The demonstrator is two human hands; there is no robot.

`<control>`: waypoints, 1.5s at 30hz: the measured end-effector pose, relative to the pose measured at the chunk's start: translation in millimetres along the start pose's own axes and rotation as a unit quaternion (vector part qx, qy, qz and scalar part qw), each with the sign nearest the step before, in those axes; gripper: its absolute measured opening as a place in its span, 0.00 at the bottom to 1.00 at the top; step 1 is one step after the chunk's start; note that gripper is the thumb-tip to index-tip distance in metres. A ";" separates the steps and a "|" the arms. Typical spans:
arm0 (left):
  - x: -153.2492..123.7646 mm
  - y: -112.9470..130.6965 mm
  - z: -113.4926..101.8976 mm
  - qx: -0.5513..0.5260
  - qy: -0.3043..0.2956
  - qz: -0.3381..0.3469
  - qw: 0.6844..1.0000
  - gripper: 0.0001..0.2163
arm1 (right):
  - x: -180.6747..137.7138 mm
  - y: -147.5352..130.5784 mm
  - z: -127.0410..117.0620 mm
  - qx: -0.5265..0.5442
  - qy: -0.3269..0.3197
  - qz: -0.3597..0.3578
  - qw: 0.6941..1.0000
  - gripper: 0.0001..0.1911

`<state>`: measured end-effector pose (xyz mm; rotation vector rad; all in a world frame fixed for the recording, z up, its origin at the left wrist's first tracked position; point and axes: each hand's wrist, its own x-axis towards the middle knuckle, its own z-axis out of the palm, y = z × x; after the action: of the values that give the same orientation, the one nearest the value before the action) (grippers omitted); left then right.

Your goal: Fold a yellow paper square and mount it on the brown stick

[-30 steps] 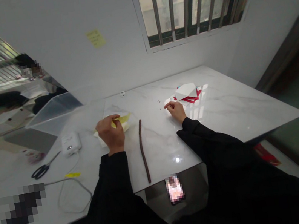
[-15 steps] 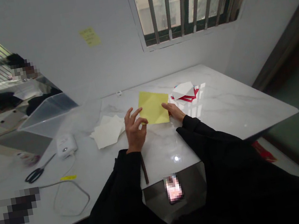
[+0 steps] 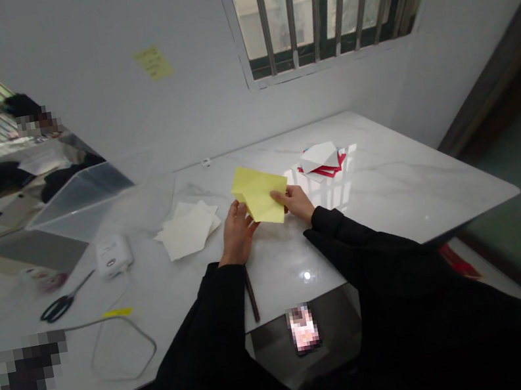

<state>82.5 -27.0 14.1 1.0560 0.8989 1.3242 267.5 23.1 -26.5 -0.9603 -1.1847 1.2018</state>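
While pinched: yellow sheet, edges free.

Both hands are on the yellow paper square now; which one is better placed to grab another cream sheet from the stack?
Left. The left hand holds the yellow paper square on the side nearest the cream sheet stack; the right hand would probably have to cross over.

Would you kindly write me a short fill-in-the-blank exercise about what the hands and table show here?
1. Both hands, the left hand and the right hand, hold a sheet of ____ paper.
2. The scissors lie to the ____ of the white paper pile.
3. Red and white paper lies on the table below the barred ____.
4. The sticky note is stuck on the ____.

Missing words: yellow; left; window; wall
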 end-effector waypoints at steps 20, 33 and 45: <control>9.1 -2.3 -10.7 -0.013 0.112 0.015 0.993 0.13 | -6.6 -12.4 3.6 0.044 0.011 0.034 0.998 0.22; 8.3 -10.3 -10.3 0.036 0.099 0.011 0.994 0.18 | -11.4 -19.4 -2.3 0.070 -0.010 0.045 0.996 0.20; 8.3 -17.7 -12.4 0.067 0.088 0.020 0.994 0.19 | -6.8 -19.0 -4.3 0.108 -0.020 0.107 0.988 0.27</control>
<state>76.6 -16.9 -5.9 1.0770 1.1155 1.4224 275.2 13.9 -9.6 -0.9187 -0.9758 1.4946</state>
